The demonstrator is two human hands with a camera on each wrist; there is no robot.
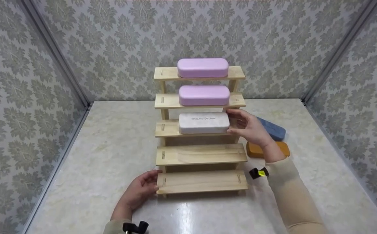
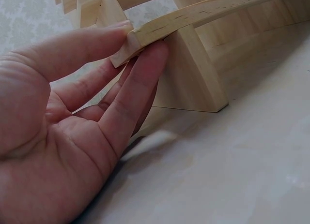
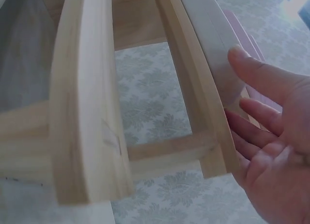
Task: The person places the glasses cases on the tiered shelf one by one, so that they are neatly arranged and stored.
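Patterned wall (image 1: 162,35) behind, pale table (image 1: 110,139) below, white case (image 1: 204,125) on the middle shelf

We find the white case, marked with small dark lettering, lying lengthwise on the third of five shelves of a stepped wooden stand (image 1: 201,182). At its right end we see the right hand (image 1: 250,128) holding it, thumb at the near corner and fingers curved round the far one. Below, the left hand (image 1: 140,189) pinches the left end of the lowest shelf, thumb above and fingertips beneath.

On the two shelves above the white case we see an upper purple case (image 1: 203,68) and a lower purple case (image 1: 204,96), one per shelf. To the right, on the table, we make out a blue case (image 1: 274,130) and an orange case (image 1: 254,150), both partly hidden by the right hand and arm. Light sleeves (image 1: 294,195) cover both forearms.
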